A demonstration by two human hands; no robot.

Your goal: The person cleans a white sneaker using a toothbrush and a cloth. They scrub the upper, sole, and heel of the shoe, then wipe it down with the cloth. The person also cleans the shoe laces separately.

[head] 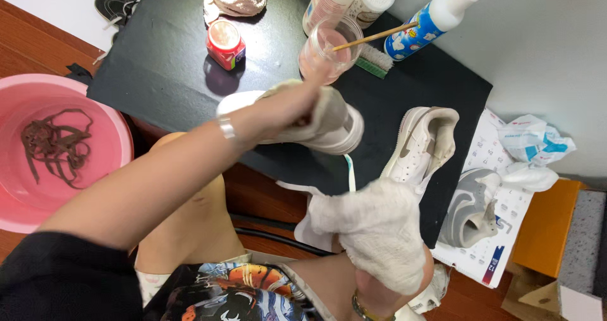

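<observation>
Head view: the left hand [297, 103] grips a white shoe [335, 128] at the frame's centre, over a black table [164, 68]. At five o'clock, the right hand [379, 277] is bunched inside a grey cloth [373, 229]. This looks like the wiping stage, calling for cloth pressed to shoe; the right fingers are hidden, and the shoe's far side is unseen.

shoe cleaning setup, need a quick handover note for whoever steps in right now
Left hand: pushed inside a white sneaker, holding it up over the black mat.
Right hand: wrapped in a white cloth, off the shoe.
Second white sneaker lies on the mat's right edge; a grey shoe sits on paper beyond it.
Brown laces lie in the pink basin.
Laces are out. The held sneaker looks mid-wipe; how clean the others are cannot be told.
</observation>
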